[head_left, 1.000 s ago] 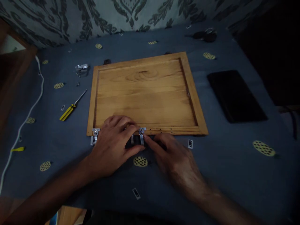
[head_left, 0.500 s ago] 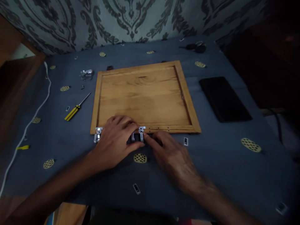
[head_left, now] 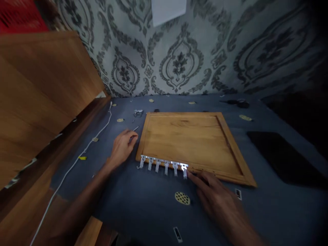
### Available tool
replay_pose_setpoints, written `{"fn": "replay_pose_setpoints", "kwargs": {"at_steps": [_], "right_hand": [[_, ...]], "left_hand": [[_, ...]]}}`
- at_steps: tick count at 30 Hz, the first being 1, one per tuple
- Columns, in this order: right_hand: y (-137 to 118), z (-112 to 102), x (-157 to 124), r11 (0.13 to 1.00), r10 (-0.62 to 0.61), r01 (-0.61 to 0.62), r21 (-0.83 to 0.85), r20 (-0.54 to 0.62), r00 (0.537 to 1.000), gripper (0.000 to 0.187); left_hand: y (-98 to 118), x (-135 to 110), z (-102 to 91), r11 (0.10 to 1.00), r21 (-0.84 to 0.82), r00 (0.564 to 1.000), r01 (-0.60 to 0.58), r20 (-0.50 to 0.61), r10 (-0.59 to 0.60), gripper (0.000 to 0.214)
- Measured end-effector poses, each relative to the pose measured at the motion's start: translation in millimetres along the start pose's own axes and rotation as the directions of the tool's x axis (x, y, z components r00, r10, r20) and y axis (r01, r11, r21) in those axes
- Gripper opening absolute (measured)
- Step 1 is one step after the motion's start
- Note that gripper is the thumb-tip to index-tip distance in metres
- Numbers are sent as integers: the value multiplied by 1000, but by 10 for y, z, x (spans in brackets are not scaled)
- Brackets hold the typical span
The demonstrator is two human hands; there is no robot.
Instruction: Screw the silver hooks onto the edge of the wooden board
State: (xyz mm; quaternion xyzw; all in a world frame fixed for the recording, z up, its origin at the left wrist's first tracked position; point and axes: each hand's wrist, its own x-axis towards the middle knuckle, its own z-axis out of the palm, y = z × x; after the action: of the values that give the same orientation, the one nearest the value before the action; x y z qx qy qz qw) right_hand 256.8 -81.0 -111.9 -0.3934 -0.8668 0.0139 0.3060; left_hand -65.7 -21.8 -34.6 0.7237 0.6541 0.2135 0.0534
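Observation:
A metal hook rail [head_left: 166, 163] with several hooks lies along the front edge of a framed wooden board [head_left: 181, 136], the hooks hanging toward me. My right hand [head_left: 219, 194] is at the board's front edge, its index fingertip against the rightmost hook [head_left: 185, 173] and the other fingers curled. My left hand [head_left: 123, 145] is left of the board, fingers closed over a screwdriver. Only the screwdriver's metal shaft [head_left: 136, 128] shows beyond the fingers; its handle is hidden.
Small metal hardware [head_left: 138, 112] lies beyond my left hand. A white cable [head_left: 77, 160] runs along the left, beside a wooden cabinet [head_left: 46, 78]. At right is a flat black item [head_left: 279, 153]; a dark tool [head_left: 237, 102] lies at the back, by the patterned wall [head_left: 176, 61].
My left hand has left the hook rail and moved left onto the screwdriver, uncovering the whole row of hooks. My right fingertip stays at the end hook. The head view has tilted up and left.

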Motion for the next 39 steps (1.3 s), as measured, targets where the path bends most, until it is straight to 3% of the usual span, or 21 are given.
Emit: {"fn": "replay_pose_setpoints", "kwargs": {"at_steps": [4, 8, 13, 17, 23, 30, 39], "right_hand": [[36, 33, -16, 999, 42, -43, -10, -21, 999, 43], [34, 18, -16, 999, 10, -11, -40, -11, 1000, 41], [24, -9, 33, 998, -8, 7, -63, -22, 1000, 41], [-57, -72, 77, 999, 17, -16, -47, 25, 1000, 44], [-165, -135, 111, 993, 108, -102, -51, 146, 983, 45], [-124, -59, 78, 984, 179, -171, -56, 191, 965, 49], [-129, -68, 86, 983, 181, -172, -59, 211, 960, 47]], "left_hand": [[-504, 176, 4, 985, 31, 984, 172, -56, -170, 28], [-712, 411, 68, 973, 34, 973, 228, -51, -226, 34], [-690, 753, 191, 971, 53, 972, 235, -23, -234, 34], [-631, 876, 253, 965, 89, 969, 247, -6, -248, 36], [-650, 917, 274, 961, 138, 968, 241, 29, -247, 36], [-724, 936, 293, 966, 117, 973, 229, 12, -232, 36], [-586, 746, 101, 955, -191, 968, 225, -66, -241, 33]]}}
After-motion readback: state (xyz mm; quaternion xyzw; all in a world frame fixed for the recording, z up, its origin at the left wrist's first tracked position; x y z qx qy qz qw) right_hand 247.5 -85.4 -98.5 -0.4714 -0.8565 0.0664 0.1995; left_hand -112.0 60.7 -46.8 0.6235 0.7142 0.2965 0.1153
